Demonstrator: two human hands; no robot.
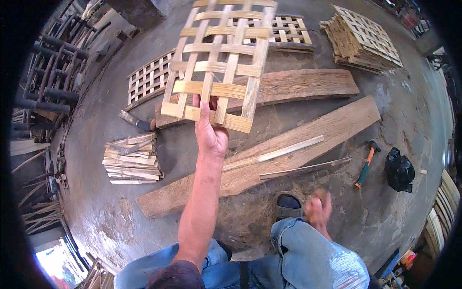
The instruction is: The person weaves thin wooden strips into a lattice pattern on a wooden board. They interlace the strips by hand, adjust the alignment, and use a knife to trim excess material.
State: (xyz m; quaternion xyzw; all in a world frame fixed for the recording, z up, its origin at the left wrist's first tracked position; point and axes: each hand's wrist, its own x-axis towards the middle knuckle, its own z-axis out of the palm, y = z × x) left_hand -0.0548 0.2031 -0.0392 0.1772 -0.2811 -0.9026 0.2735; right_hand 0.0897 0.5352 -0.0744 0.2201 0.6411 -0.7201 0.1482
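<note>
My left hand (211, 137) is raised in front of me, closed on the lower edge of a woven lattice panel (216, 67) of pale bamboo strips. Its thumb lies over the near face; the other fingers are mostly behind the strips. The panel is tilted up, clear of the floor, and its top runs out of view. By my right knee, my right hand (317, 212) is smeared by motion, and its fingers cannot be read. Below the panel, two long wooden planks (308, 84) lie on the floor, the nearer one bearing a pale strip (291, 148).
Stacked lattice panels (365, 41) stand at the far right, another panel (151, 79) leans at the left. Loose cut strips (132, 159) lie in a pile. A hammer (368, 164) and a black plastic bag (399, 171) are on the right. A metal rack (50, 79) edges the left side.
</note>
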